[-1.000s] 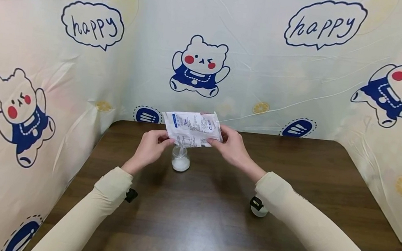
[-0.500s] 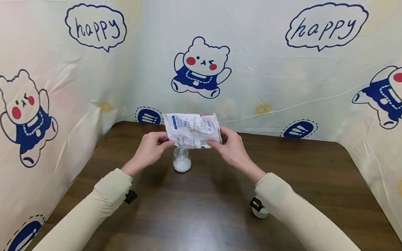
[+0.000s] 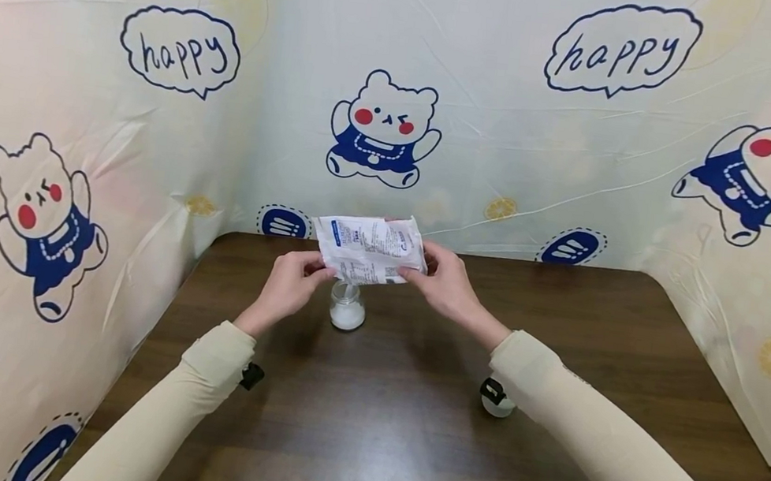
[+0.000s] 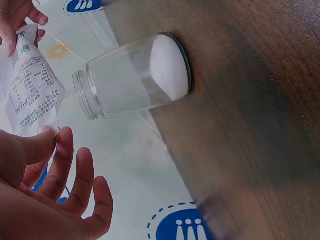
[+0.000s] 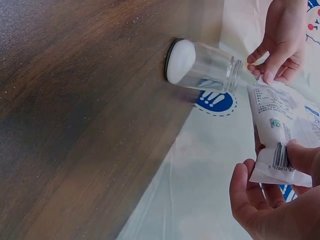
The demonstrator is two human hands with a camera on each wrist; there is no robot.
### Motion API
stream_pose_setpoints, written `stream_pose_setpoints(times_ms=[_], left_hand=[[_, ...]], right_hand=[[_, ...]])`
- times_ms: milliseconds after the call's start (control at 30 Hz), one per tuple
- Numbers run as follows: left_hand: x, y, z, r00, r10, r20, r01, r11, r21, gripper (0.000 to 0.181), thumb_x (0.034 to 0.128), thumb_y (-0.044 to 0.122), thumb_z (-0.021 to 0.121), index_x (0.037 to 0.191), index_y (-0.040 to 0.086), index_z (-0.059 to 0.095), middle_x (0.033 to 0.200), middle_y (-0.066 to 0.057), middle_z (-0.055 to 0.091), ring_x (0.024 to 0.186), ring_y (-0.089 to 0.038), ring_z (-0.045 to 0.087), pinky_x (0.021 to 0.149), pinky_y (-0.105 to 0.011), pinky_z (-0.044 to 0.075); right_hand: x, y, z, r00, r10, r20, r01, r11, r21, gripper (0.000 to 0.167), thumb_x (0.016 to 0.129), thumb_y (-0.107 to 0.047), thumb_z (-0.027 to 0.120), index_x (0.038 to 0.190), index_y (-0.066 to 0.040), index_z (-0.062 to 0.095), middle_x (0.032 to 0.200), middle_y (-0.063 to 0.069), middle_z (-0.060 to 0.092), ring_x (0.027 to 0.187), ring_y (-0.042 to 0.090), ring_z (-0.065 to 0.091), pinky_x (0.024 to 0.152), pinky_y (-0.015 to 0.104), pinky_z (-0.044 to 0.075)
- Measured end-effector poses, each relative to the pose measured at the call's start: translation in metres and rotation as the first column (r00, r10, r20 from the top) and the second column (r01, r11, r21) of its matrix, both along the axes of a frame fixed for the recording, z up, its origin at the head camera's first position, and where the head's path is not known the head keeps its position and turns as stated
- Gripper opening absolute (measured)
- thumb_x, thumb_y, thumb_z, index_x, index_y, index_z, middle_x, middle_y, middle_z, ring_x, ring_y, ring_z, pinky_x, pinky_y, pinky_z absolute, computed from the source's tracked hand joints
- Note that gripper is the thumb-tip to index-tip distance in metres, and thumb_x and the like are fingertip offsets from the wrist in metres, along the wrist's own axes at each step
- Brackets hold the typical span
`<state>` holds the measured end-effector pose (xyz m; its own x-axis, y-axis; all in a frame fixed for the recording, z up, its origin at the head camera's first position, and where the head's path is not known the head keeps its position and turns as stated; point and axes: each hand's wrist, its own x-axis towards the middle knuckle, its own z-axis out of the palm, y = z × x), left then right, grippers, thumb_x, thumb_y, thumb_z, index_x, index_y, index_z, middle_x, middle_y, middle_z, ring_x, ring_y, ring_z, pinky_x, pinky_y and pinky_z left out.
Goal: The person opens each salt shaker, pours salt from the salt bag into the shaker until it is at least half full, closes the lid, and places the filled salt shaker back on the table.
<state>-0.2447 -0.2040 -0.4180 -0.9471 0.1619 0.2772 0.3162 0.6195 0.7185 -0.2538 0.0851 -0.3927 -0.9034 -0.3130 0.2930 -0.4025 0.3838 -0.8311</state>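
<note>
- The left hand pinches the lower left corner of a white printed packet between thumb and forefinger, the other fingers loosely free.
- The right hand pinches the packet's right end the same way, so it spans both hands, raised off the counter.
- Just below the packet's left end, a clear glass jar stands upright and uncapped on the counter.
- White contents cover the jar's bottom, with clear glass above; filling looks begun, with room left. What remains inside the packet is hidden.
- Setting the packet down would seem to be among the things left.
- A round pale object, partly covered by the right sleeve and strap, sits nearer the person; what it is cannot be told.
- Compared with half a second ago, hands, packet and jar hold nearly the same places; no clear rise in level shows.
</note>
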Motion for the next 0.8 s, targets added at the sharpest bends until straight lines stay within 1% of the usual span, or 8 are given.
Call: stream_pose_setpoints(times_ms=[200,367,567,800], left_hand=[[-0.0003,-0.0004,0.0022,1.0,0.007,-0.005,-0.007,1.0,-0.001,0.017,0.1015,0.008,0.072,0.116,0.001,0.077,0.101,-0.012,0.077,0.081,-0.026,0.063,0.071,-0.038,0.052],[0.0009,-0.002,0.0024,1.0,0.015,0.004,-0.015,1.0,-0.002,0.017,0.1017,0.008,0.072,0.117,0.001,0.077,0.101,-0.012,0.077,0.081,-0.027,0.064,0.072,-0.039,0.053],[0.0027,-0.0035,0.002,1.0,0.018,0.001,-0.018,1.0,-0.003,0.017,0.1014,0.008,0.072,0.117,0.001,0.077,0.101,-0.012,0.076,0.081,-0.027,0.064,0.073,-0.04,0.053],[0.004,-0.0051,-0.001,1.0,0.013,0.017,-0.013,1.0,0.003,0.019,0.1017,0.008,0.072,0.119,0.002,0.076,0.103,-0.011,0.076,0.081,-0.027,0.063,0.072,-0.04,0.053]], right_hand=[[0.0006,-0.0009,0.0022,1.0,-0.003,-0.012,0.003,1.0,-0.005,0.04,0.096,-0.006,0.079,0.134,-0.002,0.067,0.115,0.014,0.074,0.085,0.024,0.065,0.071,0.032,0.054],[0.0004,-0.0029,0.0032,1.0,0.008,-0.004,-0.008,1.0,-0.004,0.041,0.097,-0.007,0.078,0.135,-0.003,0.066,0.118,0.013,0.073,0.086,0.024,0.065,0.072,0.033,0.054],[0.0016,-0.0043,0.0046,1.0,0.012,0.008,-0.012,1.0,-0.001,0.04,0.098,-0.008,0.077,0.136,-0.004,0.066,0.12,0.013,0.073,0.087,0.025,0.065,0.072,0.033,0.054],[0.0009,-0.0042,0.0015,1.0,0.009,0.006,-0.009,1.0,0.006,0.04,0.098,-0.008,0.076,0.136,-0.004,0.066,0.122,0.011,0.072,0.088,0.024,0.065,0.073,0.034,0.054]])
